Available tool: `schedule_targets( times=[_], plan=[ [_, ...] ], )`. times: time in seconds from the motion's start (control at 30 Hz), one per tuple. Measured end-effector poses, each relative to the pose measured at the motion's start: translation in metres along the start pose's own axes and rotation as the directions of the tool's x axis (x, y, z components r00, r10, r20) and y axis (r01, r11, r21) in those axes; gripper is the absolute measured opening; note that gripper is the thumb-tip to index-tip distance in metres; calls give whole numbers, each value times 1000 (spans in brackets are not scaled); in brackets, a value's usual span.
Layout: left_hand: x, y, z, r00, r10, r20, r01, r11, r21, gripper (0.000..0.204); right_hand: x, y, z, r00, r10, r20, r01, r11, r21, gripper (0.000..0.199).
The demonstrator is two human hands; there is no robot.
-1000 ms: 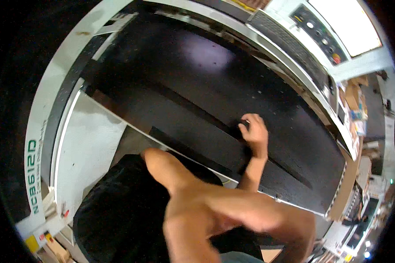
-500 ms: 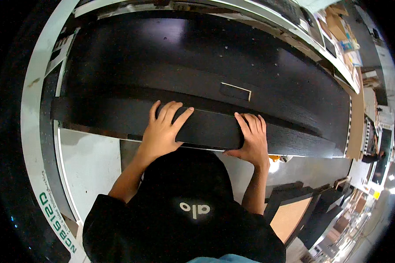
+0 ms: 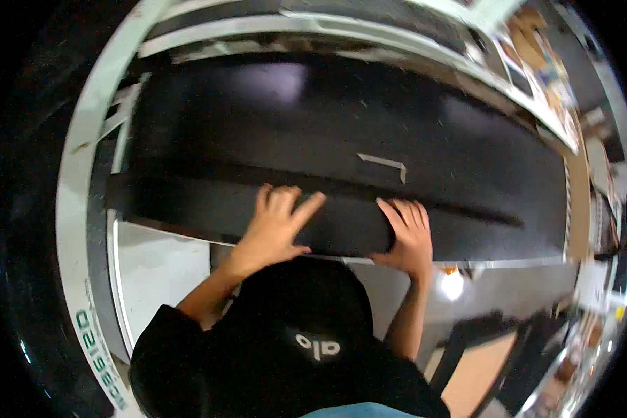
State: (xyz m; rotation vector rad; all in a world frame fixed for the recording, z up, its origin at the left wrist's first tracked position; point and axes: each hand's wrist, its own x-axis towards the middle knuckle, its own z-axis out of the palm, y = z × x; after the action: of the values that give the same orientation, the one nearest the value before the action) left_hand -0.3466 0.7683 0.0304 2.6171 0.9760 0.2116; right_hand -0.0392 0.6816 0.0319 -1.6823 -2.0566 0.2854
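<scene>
A long black board lies left to right along the near edge of a wide black panel surface. My left hand spans it left of the middle, fingertips at its far edge and thumb at the near one. To the right, my right hand grips the board the same way, thumb toward the near edge. A pale L-shaped mark shows on the panel beyond my right hand. The undersides of both palms are hidden, and motion blurs the picture somewhat.
A pale machine frame rises at the left, and a white rail crosses the far side. Below right lean black-edged panels with a tan face. Cardboard boxes sit at the far right. A white panel stands below the board's left part.
The whole scene has shifted right and down in the picture. Both hands keep about the same grip on the board, and the board shows no clear movement against the panel.
</scene>
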Motion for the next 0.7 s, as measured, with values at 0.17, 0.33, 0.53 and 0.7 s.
schedule_targets(
  times=[0.17, 0.33, 0.53, 0.7],
  plan=[
    [22, 11, -20, 990, 136, 26, -133, 987, -85, 117, -3, 10, 16, 997, -60, 50, 65, 994, -93, 105],
    [47, 18, 43, 959, 284, -16, -285, 957, -48, 124, -23, 27, 14, 921, -310, -235, 287, 949, -128, 70],
    [42, 18, 45, 966, 256, -36, -258, 964, -59, 126, -30, 80, 50, 840, -423, -339, 335, 897, -287, 88],
    [38, 17, 41, 970, 242, -13, -242, 967, -78, 121, -46, 125, 71, 879, -417, -231, 326, 880, -346, 93]
  ],
)
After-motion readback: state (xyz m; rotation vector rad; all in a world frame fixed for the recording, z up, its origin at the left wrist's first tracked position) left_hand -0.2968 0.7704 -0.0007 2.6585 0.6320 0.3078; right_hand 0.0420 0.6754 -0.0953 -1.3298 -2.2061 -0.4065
